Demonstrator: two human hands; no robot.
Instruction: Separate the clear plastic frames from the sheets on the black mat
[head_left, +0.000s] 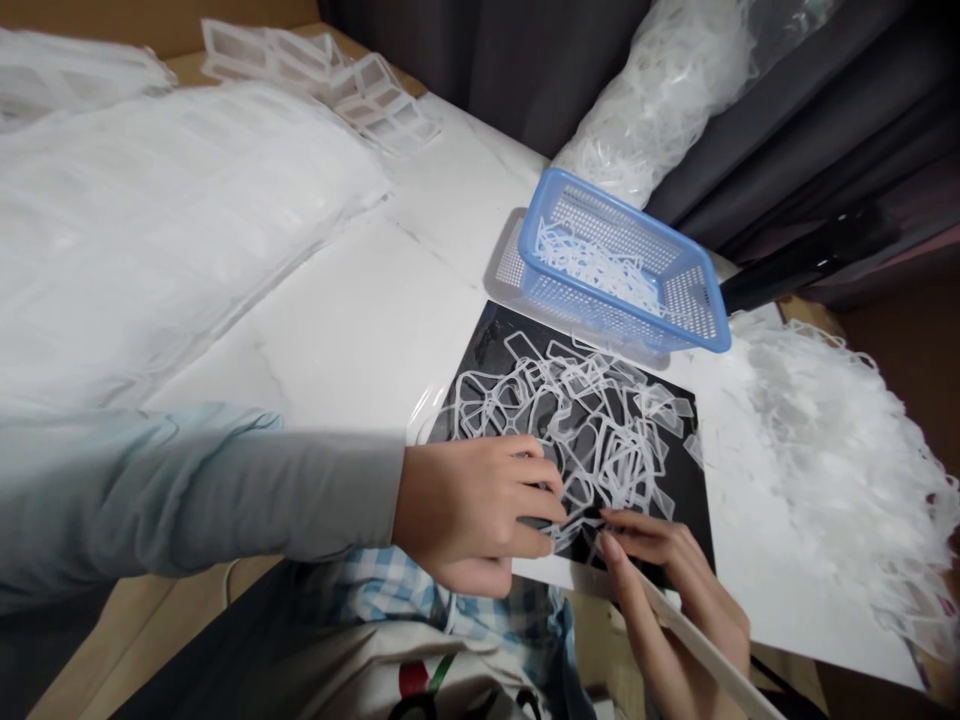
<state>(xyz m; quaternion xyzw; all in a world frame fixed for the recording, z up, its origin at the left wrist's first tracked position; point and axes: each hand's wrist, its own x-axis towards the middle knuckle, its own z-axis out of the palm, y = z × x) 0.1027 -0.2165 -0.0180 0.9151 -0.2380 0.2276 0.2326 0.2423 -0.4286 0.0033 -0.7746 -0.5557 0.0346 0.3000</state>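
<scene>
Translucent frames [585, 440] touch the curled left hand [472, 510]; right hand [667, 590] grips a pale stick [739, 688].

Translucent plastic frames [592, 440] lie on a glossy black sheet [480, 370] beside a blue plastic basket [637, 325].

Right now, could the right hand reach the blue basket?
Probably yes: the right hand holds a pale stick, but only low plastic loops on the black sheet separate it from the blue basket.

Head-worn view, close above the left hand [472, 510] and right hand [667, 590]
</scene>
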